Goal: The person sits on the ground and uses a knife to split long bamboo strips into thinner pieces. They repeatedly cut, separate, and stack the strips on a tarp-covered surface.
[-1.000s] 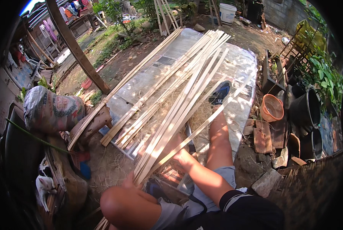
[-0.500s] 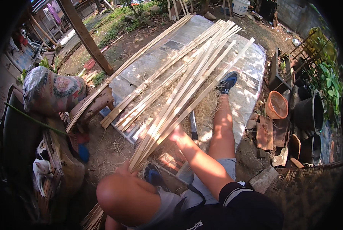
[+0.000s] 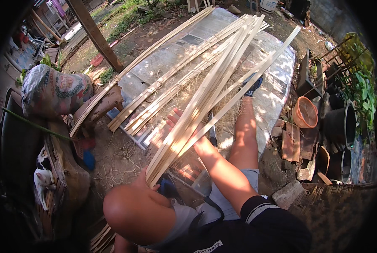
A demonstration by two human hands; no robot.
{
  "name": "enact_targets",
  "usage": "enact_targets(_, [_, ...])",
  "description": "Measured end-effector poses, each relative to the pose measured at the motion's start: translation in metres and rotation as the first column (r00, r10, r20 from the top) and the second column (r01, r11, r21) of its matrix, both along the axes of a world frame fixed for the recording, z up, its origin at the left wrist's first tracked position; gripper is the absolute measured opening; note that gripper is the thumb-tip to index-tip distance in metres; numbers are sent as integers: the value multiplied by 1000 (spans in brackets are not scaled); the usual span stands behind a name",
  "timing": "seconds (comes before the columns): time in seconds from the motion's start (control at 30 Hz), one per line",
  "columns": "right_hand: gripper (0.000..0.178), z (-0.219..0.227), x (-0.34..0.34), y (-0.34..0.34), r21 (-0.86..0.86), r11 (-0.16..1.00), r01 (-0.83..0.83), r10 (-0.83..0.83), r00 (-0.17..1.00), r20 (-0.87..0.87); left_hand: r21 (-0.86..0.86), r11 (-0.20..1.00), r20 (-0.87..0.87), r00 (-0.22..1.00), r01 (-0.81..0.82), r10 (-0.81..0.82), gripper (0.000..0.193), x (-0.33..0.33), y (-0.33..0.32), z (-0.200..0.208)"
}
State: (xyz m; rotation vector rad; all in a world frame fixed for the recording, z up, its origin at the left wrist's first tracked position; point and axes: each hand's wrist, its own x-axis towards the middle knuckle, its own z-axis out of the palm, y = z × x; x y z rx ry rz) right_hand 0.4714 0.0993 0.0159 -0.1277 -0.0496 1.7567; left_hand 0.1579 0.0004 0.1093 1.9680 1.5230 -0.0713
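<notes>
Holding pale strips [image 3: 209,99] aslant toward the frame's upper right, with left fingers [image 3: 142,178] curled round their lower end and right fingers [image 3: 174,119] spread open beneath.

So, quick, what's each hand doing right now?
Left hand: closed, holding the near end of the strips.
Right hand: open beneath the strips, fingers out past their left edge.

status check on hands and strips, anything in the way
Left hand holding lower end of long, flat, pale wooden strip bundle. Right hand beneath it, fingers open. Two strips splayed right, partly hiding dark blue shoe.
</notes>
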Motion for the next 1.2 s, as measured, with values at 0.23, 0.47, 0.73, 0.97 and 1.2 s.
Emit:
enact_targets(0.23, [59,8,8,8,-64,995,74,-74,997,11,487,864,-71,992,127,-106,88,-20,-7,-29])
enact_targets(0.47, [61,-20,44,4,-195,979,56,-54,998,19,108,992,-56,996,-61,68,79,-15,4,-5])
enact_targets(0.73, [50,-43,77,28,310,916,256,-388,767,512,39,999,28,1000,9,-10,78,10,16,-19])
enact_targets(0.97, [70,-34,42,19,346,938,13,8,998,-60,37,999,32,999,-14,12,76,-7,0,-24])
enact_targets(1.2, [71,4,17,11,309,946,-97,123,990,-66,-163,973,10,986,-164,168,75,-54,-3,-30])
